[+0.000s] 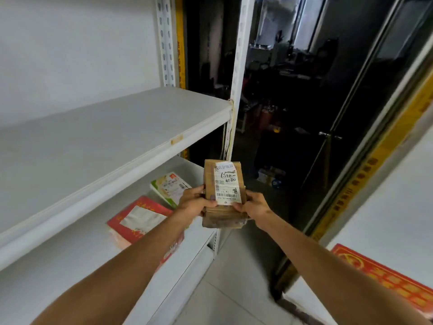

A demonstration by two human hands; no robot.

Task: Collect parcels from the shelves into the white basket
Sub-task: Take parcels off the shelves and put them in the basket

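I hold a brown cardboard parcel (pixel 224 195) with a white shipping label in front of me, just past the right end of the white shelves. My left hand (pixel 195 202) grips its left side and my right hand (pixel 254 206) grips its right side. On the lower shelf (pixel 70 266) lie a red and white parcel (pixel 140 219) and a green and white parcel (pixel 169 187), partly hidden behind my left forearm. The white basket is not in view.
The upper shelf (pixel 105 137) carries nothing. White slotted uprights (pixel 239 66) stand at the shelf's right end. Beyond is a dark glass door (pixel 328 137) with a yellow strip. A red printed item (pixel 386 277) lies at lower right. Grey floor tiles (pixel 234 289) run below.
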